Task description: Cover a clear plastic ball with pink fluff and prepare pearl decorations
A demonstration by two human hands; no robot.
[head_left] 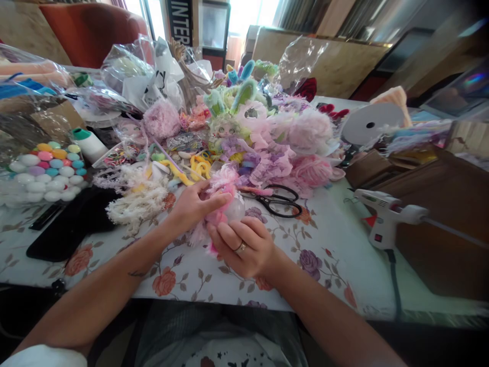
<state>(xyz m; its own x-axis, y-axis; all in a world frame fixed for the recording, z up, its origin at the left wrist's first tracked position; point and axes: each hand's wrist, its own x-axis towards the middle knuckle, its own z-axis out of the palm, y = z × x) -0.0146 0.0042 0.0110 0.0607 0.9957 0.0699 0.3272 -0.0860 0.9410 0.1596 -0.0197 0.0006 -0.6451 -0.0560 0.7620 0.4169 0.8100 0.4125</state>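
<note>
Near the table's front edge, my left hand (198,205) grips a pink fluffy yarn piece (224,178) wrapped about a pale, roundish, translucent part (235,208). Its thumb lies over the top of the pink fibres. My right hand (244,244), with a ring on one finger, is closed in a pinch at the lower side of the same piece. What sits between its fingertips is mostly hidden. Just beyond lie black-handled scissors (284,201), blades partly covered by pink strands. White fringed yarn (139,196) rests to the left of my hands.
A white glue gun (378,216) stands at right by a brown cardboard box (439,219). Pastel yarn and ruffles (271,158) heap up behind my hands. A bag of coloured pompoms (49,171), a thread cone (89,147) and a black phone-like object (72,224) are at left.
</note>
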